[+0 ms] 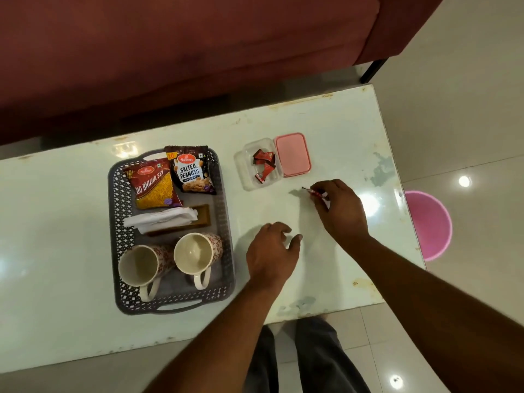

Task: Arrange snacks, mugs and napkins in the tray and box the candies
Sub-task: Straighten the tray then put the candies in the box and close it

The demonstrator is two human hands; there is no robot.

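Right hand (pixel 338 211): pinching a red-wrapped candy (pixel 315 192) just above the table (pixel 326 123), near its right edge.
Left hand (pixel 270 252): empty, fingers loosely spread.
Clear box (pixel 256 165): holds more candies, pink lid (pixel 292 154) touching its right side.
Tray (pixel 226 222): snack packets, napkins, two mugs.

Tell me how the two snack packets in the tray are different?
The bhujia sev packet is red and yellow; the salted peanuts packet is dark with a white label. The sev packet lies nearer the tray's left side, the peanuts packet to its right. Both lie flat with a red logo.
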